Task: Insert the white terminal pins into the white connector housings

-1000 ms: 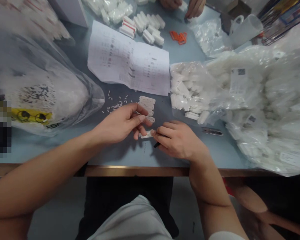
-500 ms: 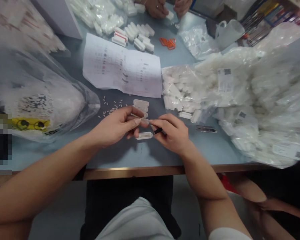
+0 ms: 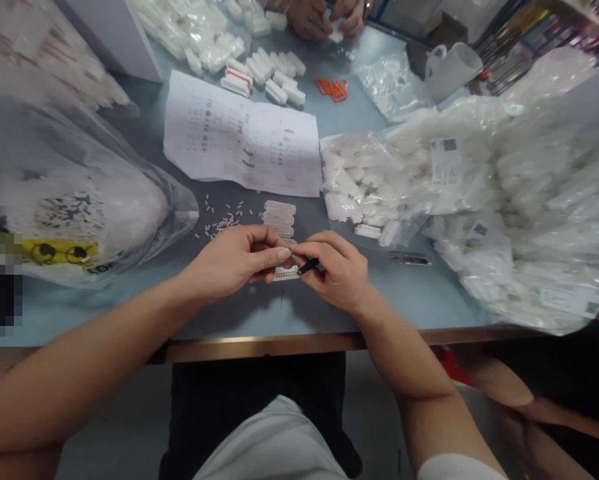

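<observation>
My left hand is closed, thumb pressed against fingers, on a small whitish plastic piece that is mostly hidden. Close beside it, my right hand has its fingers curled round a slim black tool, whose kind I cannot make out. Both hands' fingertips meet at the plastic piece. Below them on the table lies a white strip with a row of small metallic dots, partly covered by my left fingers. Just beyond, several flat white plastic pieces lie in a stack or row.
Tiny white pieces are scattered left of the hands. A printed sheet lies behind. Clear bags of white parts fill the right; another bag stands left. Snips lie right. Another person's hands work at the far side.
Both hands have moved slightly closer together and a little lower, covering more of the plastic piece and the dotted strip. The other person's hands have drawn closer together.
</observation>
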Demonstrator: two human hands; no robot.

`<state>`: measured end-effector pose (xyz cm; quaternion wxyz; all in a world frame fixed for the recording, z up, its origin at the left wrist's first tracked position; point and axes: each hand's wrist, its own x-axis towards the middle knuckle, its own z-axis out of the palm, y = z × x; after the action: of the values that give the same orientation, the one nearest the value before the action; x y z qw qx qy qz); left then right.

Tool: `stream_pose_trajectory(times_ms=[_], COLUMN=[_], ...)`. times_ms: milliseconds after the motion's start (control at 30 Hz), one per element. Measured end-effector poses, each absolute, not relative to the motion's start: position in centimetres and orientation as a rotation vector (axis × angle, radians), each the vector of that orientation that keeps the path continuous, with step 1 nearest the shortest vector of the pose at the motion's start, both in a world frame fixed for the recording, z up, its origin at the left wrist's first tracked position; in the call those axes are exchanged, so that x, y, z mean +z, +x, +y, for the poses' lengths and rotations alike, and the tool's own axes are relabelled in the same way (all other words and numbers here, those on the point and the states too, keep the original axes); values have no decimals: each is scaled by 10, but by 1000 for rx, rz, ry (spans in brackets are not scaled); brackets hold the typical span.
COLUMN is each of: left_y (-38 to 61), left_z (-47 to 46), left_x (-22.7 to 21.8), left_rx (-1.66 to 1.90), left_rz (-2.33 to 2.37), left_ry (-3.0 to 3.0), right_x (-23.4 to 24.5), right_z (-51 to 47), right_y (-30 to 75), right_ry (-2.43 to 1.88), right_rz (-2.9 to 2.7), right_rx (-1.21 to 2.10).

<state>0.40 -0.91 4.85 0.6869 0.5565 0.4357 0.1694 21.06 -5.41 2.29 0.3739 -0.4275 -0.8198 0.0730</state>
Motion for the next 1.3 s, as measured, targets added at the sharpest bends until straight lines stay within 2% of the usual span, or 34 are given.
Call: stream_pose_trajectory(times_ms=[300,633,1300], left_y=[3,3,3], left_z=[-9,-3,-3], left_x=[48,45,46], left_rx=[348,413,309], left_rz=[995,1068,1084], left_ry=[1299,1348,1574], right_x=[25,43,42], right_z=[-53,-47,-54], right_y=[216,238,230], right_ry=[-1101,-1064,-1070], right_rz=[-2165,-2743,-2827], right_rx=[177,290,158])
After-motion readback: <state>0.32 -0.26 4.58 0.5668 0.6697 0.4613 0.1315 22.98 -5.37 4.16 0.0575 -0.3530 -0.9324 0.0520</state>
